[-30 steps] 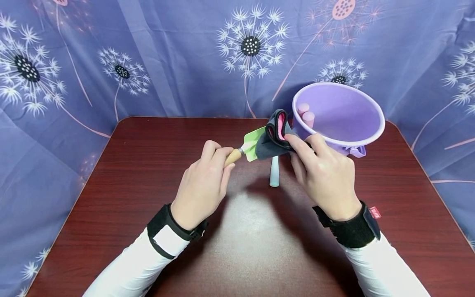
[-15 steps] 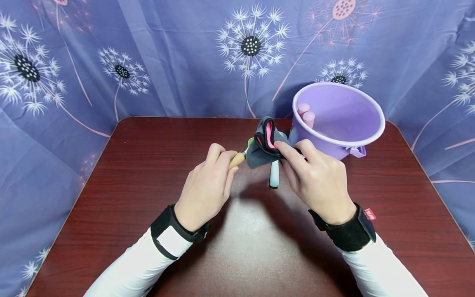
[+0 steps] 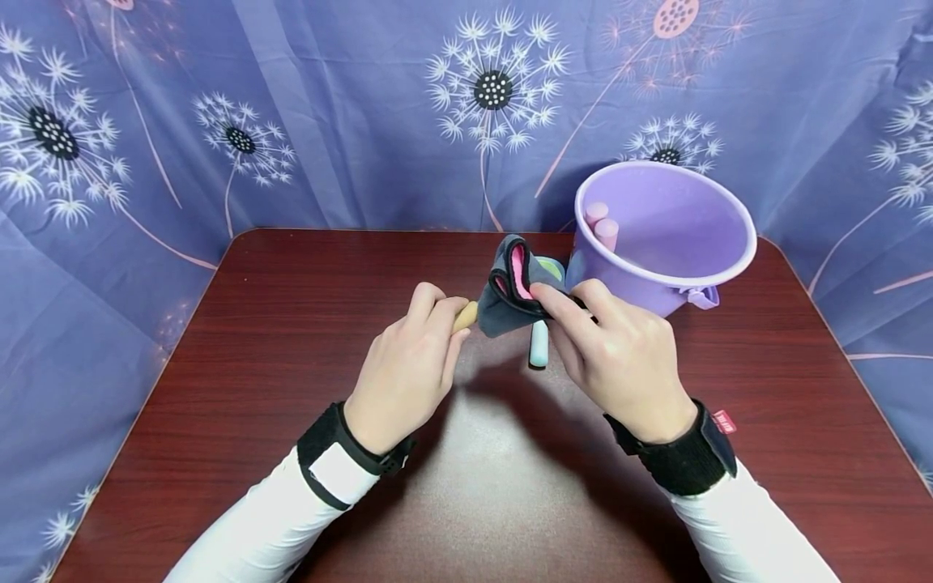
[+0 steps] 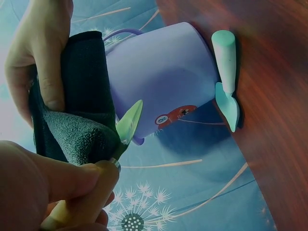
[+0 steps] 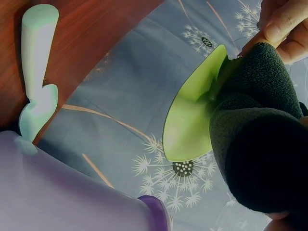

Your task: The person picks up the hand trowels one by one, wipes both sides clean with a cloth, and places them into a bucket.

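Observation:
My left hand (image 3: 440, 314) grips the wooden handle (image 3: 465, 316) of a small trowel held above the table. Its green blade (image 3: 549, 268) is mostly wrapped in a folded dark grey cloth (image 3: 508, 301) with a pink inside, which my right hand (image 3: 560, 301) pinches around it. In the left wrist view only the blade tip (image 4: 130, 122) pokes out of the cloth (image 4: 82, 96), beside the handle (image 4: 81, 208). The right wrist view shows more of the blade (image 5: 191, 118) next to the cloth (image 5: 260, 139).
A purple bucket (image 3: 636, 289) stands at the back right of the dark red table (image 3: 291, 324), with two pink handles (image 3: 602, 227) sticking up inside. A mint green toy tool (image 3: 538, 345) lies on the table beside the bucket. A dandelion-print curtain (image 3: 328, 121) hangs behind.
My right hand has slid the cloth left along the blade toward the handle, covering most of the green. The left hand has barely shifted.

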Tool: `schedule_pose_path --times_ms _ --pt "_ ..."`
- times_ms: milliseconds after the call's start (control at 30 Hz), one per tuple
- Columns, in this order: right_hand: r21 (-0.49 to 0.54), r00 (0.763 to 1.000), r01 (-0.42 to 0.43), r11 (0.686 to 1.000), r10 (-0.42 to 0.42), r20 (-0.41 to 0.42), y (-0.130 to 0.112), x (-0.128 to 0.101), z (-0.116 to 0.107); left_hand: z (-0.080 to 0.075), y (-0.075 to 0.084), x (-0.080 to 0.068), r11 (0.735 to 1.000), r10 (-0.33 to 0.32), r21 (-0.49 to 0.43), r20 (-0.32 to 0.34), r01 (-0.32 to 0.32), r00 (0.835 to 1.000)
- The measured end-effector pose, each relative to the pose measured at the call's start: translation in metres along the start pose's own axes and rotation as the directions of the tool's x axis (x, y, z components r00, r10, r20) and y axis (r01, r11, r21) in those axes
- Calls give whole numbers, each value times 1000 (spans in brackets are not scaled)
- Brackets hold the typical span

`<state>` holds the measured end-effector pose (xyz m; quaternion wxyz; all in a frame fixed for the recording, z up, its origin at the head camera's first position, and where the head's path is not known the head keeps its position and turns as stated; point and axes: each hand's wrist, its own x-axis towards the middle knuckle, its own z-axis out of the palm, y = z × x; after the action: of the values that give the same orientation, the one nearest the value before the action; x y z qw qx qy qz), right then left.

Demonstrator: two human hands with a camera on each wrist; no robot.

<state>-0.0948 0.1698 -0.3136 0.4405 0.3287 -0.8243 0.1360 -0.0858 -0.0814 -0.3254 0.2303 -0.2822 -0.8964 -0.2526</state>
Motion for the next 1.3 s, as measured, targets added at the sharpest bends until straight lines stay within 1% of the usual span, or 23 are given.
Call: schedule_pose_path --times_ms 267,500,733,1033,1300 --pt "4 1000 9 1000 -9 -10 -2 2 -1 -4 1 1 1000 -10 3 -1 10 1000" --pt "-3 999 8 1000 -8 -46 -1 4 -2 -6 0 2 1000 -17 -5 1 17 1000" --pt "-9 998 -36 999 36 -45 4 3 -3 -10 0 2 999 -33 0 2 33 999" --pt "-49 993 -104 993 101 -59 11 2 -6 -15 -1 2 999 -47 -18 -13 47 999" --pt "-90 983 -161 983 151 -106 14 2 -9 -18 -1 3 998 -61 -34 -24 60 998"
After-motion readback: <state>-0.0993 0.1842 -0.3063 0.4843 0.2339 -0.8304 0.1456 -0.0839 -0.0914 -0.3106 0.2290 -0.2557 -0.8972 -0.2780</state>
